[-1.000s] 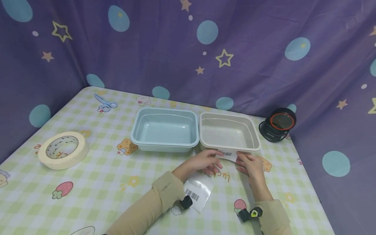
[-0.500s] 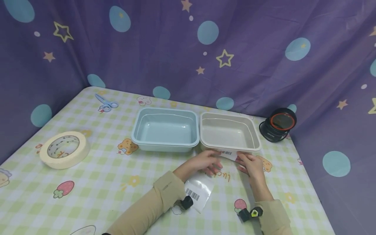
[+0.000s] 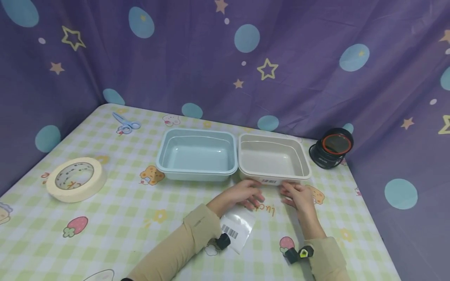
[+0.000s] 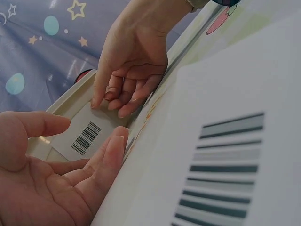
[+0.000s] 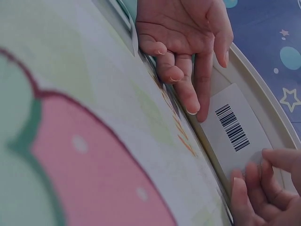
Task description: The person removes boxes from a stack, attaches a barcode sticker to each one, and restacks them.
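Observation:
A white barcode label [image 3: 270, 181] lies against the outer front wall of the beige basin [image 3: 304, 160]. My left hand [image 3: 242, 195] is at the label's left end, palm turned inward; in the right wrist view one finger reaches the label's near edge. My right hand [image 3: 301, 200] touches the label's right end with a fingertip, its other fingers loosely bent below. In the left wrist view the label [image 4: 86, 136] sits between both hands, its barcode facing out. Under my left forearm a clear-looking sheet with another barcode [image 3: 230, 232] rests on the table.
A light blue basin [image 3: 197, 176] stands directly left of the beige one. A roll of masking tape [image 3: 100, 181] lies at the left, and blue scissors [image 3: 127, 124] at the back left. A black round device [image 3: 327, 154] with an orange ring stands at the back right.
The label, earlier sloping out from the basin between my hands, is now up against the basin's front wall. Both hands have barely moved.

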`<state>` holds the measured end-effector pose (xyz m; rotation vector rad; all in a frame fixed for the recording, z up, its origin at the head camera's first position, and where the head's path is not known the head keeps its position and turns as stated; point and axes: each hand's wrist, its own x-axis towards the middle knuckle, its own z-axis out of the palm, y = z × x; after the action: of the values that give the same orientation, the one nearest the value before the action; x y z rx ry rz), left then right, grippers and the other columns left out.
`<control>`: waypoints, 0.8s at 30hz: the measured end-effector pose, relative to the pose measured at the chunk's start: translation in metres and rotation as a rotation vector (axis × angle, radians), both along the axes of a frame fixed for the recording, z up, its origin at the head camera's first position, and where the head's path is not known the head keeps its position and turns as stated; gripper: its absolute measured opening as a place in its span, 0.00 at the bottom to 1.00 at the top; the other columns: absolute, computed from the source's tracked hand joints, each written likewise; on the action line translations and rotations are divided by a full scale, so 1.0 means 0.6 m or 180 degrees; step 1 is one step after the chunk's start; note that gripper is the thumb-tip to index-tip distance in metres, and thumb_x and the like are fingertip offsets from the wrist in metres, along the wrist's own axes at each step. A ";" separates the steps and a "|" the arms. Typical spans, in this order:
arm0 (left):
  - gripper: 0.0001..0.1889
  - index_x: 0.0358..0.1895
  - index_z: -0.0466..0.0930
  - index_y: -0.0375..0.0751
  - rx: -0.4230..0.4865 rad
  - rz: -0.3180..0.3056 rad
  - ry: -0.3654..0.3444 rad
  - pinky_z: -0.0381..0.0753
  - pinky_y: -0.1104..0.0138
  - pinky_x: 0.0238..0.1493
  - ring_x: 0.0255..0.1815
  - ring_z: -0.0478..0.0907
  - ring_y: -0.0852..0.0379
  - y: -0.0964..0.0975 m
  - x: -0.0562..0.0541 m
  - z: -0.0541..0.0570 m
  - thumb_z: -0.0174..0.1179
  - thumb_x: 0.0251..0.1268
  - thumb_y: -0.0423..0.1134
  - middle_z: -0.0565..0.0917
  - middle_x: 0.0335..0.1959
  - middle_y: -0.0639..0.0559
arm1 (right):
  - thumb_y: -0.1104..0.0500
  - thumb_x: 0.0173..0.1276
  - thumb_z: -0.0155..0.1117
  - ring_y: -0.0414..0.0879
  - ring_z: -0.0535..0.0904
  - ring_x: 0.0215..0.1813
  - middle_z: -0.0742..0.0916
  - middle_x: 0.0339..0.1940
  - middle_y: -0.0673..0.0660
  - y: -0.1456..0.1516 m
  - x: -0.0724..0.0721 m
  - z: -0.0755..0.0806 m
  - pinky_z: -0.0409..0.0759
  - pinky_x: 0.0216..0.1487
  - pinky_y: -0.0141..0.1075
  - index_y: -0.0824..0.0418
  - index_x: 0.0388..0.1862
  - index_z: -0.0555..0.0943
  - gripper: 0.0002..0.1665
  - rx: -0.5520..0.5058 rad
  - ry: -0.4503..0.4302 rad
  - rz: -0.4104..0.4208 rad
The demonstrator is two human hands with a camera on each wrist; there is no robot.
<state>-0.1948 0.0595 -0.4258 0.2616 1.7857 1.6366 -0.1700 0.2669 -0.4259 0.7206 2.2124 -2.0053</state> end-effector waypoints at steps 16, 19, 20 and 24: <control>0.27 0.70 0.61 0.32 0.0061 -0.0016 0.0086 0.86 0.68 0.29 0.29 0.81 0.59 -0.002 -0.001 0.000 0.49 0.69 0.34 0.83 0.48 0.33 | 0.58 0.75 0.51 0.33 0.86 0.39 0.90 0.34 0.41 0.000 0.000 -0.009 0.85 0.38 0.27 0.69 0.57 0.76 0.19 -0.0235 0.0200 0.0485; 0.27 0.71 0.62 0.37 0.0133 -0.0019 0.0118 0.84 0.70 0.26 0.27 0.80 0.59 -0.002 -0.001 -0.001 0.49 0.69 0.33 0.83 0.47 0.32 | 0.57 0.75 0.51 0.34 0.86 0.40 0.90 0.33 0.39 0.000 0.000 -0.010 0.86 0.40 0.30 0.59 0.47 0.80 0.12 -0.0345 0.0340 0.0460; 0.27 0.71 0.63 0.38 0.0148 -0.0013 0.0124 0.84 0.71 0.25 0.26 0.79 0.59 -0.002 -0.001 -0.001 0.49 0.69 0.33 0.83 0.46 0.32 | 0.57 0.75 0.51 0.34 0.87 0.40 0.90 0.33 0.39 0.000 0.000 -0.010 0.86 0.40 0.30 0.56 0.44 0.81 0.10 -0.0385 0.0395 0.0464; 0.27 0.71 0.63 0.37 0.0108 0.0040 0.0104 0.84 0.71 0.25 0.26 0.79 0.59 -0.002 -0.003 -0.003 0.49 0.68 0.33 0.84 0.45 0.32 | 0.59 0.76 0.50 0.36 0.87 0.41 0.90 0.34 0.41 0.000 0.001 -0.012 0.87 0.40 0.31 0.52 0.38 0.82 0.12 -0.0571 0.0505 0.0517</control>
<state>-0.1964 0.0580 -0.4275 0.2946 1.7886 1.6814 -0.1694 0.2669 -0.4331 0.3626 2.0558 -2.2080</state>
